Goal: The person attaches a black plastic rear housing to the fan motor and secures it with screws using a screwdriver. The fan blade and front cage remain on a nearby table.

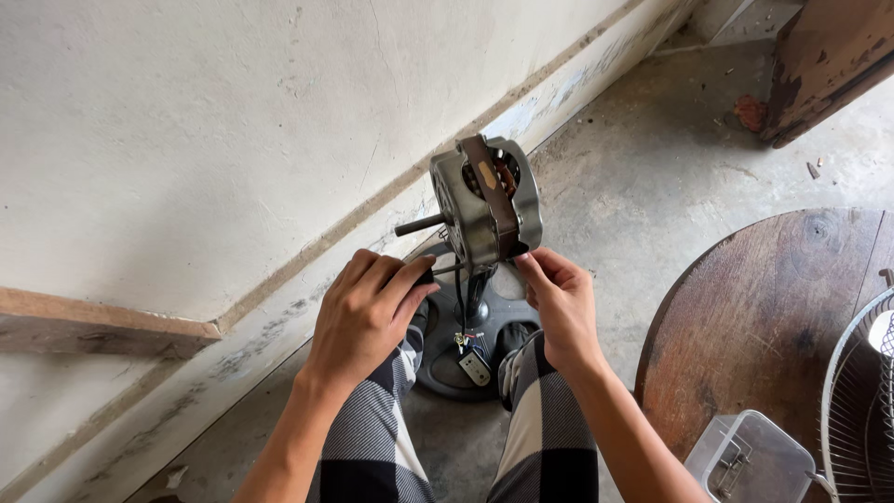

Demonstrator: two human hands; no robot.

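A round, dark wooden tabletop (764, 317) lies at the right over the grey concrete floor (652, 177), bearing a wire fan guard (861, 401) and a clear plastic box (750, 458). Ahead, the bare grey metal fan motor (486, 200) stands atop its pole above the round dark plastic base (475, 359). The left hand (365, 312) is closed around a dark-handled screwdriver (442, 270) whose tip meets the motor's underside, while the right hand (561, 303) pinches the motor's lower rear edge with its fingertips.

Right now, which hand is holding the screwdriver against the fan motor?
The left hand grips the dark-handled screwdriver; the right hand only pinches the fan motor housing's lower edge.
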